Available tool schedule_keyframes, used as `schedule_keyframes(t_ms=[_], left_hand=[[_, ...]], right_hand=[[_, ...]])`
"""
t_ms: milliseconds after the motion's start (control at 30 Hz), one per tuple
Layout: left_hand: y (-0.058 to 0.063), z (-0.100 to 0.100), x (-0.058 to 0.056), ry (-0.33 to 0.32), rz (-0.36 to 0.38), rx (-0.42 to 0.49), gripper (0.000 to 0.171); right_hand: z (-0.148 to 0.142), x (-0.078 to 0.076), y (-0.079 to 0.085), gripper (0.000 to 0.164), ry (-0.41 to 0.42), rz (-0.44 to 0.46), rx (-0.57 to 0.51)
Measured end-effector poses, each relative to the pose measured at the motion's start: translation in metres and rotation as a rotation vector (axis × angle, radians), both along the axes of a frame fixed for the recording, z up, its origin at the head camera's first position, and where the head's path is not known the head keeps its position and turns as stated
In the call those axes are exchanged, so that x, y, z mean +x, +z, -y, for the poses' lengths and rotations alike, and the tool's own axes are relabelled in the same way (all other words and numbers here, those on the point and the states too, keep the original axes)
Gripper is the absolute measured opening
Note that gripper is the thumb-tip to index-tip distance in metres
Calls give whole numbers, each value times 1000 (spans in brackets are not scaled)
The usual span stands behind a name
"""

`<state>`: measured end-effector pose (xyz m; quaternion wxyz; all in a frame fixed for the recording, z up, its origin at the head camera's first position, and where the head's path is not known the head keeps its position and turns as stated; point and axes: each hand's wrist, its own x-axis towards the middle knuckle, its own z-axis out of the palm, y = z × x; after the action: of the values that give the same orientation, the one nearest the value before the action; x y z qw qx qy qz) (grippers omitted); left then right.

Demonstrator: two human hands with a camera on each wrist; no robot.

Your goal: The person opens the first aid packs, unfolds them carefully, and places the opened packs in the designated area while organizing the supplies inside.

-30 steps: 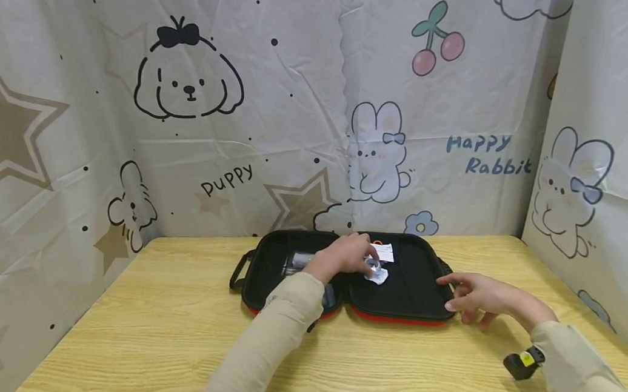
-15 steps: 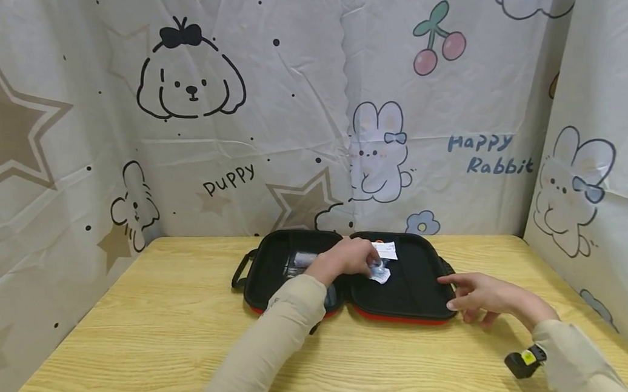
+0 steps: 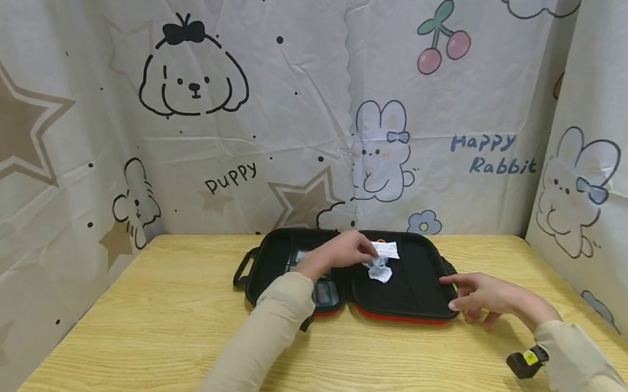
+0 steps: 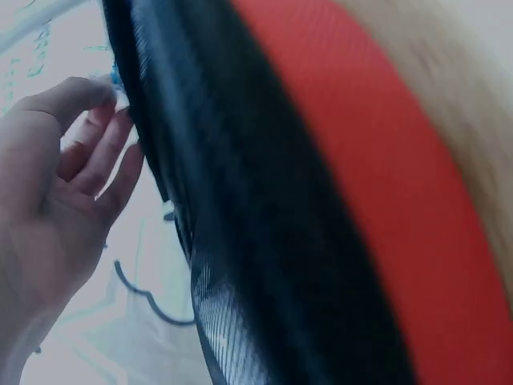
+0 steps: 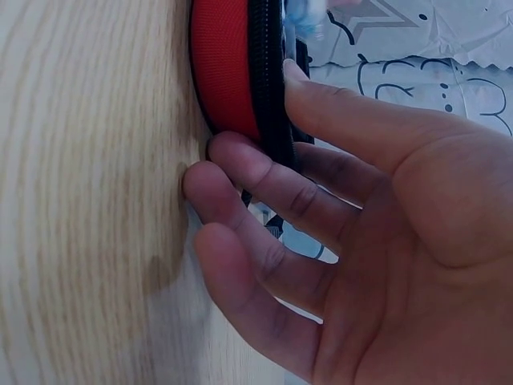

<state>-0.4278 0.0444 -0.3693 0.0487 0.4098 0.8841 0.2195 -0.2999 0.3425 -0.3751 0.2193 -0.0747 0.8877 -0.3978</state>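
1. Wood-grain table (image 3: 389, 371), bearing the case;
2. Black-and-red case (image 3: 402, 300), opened out flat;
3. Right hand (image 3: 484, 296), loosely spread, thumb and index fingertip at the case's right rim;
4. Left hand (image 3: 343, 249), fingers narrowed, pinching a crumpled clear-and-white packet (image 3: 379, 274) over the case's right half;
5. Clear pouch (image 3: 326, 293), in the left half;
6. White slip (image 3: 389, 249), just behind the crumpled packet.

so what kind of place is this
Possibly a makeshift tabletop work booth indoors: cartoon-print sheeting stands behind and beside a wood-grain table, and an open black-and-red case lies toward the table's far edge.
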Motion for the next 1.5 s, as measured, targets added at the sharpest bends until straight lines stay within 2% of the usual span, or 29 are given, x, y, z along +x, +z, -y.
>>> schedule_keyframes(t_ms=[233,367,467,667,833,933,1133,1333,1500], left_hand=[[17,39,-1,49,105,252,18],[23,64,-2,78,170,367,19],[25,83,-4,102,201,424,18],[24,117,-7,167,174,441,17],[21,142,-11,216,92,390,16],[17,159,-12,269,38,334,16],[11,184,-17,325,-74,154,16],[12,192,-16,360,-148,-30,18],[8,188,-16,366,-184,-142,18]], right_hand=[[1,-2,-1,75,3,-8,14],[1,-2,-2,75,13,-6,7],[1,-1,-2,74,24,-5,2],[0,0,-2,74,28,-2,4],[-1,-1,-2,74,30,1,8],[-1,-1,-2,74,34,1,6],[-1,-1,0,73,38,1,7],[-1,-1,1,73,51,-1,-2],[1,-2,1,73,56,4,-8]])
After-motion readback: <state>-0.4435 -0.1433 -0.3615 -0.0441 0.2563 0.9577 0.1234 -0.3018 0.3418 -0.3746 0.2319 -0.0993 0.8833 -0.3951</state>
